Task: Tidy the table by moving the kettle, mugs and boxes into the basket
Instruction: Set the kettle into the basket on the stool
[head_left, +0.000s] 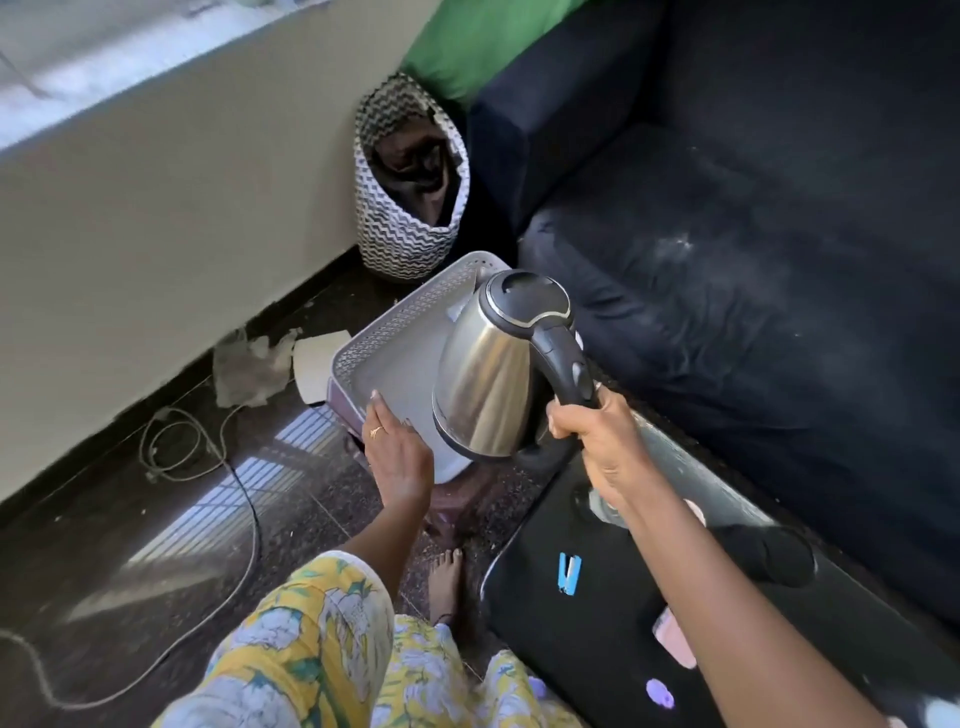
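In the head view, the kettle (488, 374) was held in the air over the near right part of the grey basket (415, 306), not yet set down in it. Its black handle was gripped firmly by the right hand (592, 431), with the fingers curled round the lower part. The left hand (400, 452) was laid on the near rim of the basket with fairly straight fingers, and the basket seemed to be steadied by it.

The step in hand was judged to be the placing of the kettle, the first thing of the task. For the next move, the kettle needed to be lowered onto the basket floor and only then released.

The long axis of the kettle was nearly upright, with the lid leaned a little to the far right. The handle was turned to the near right, so the spout side was pointed left. The black table (597, 597) was seen at the near right.
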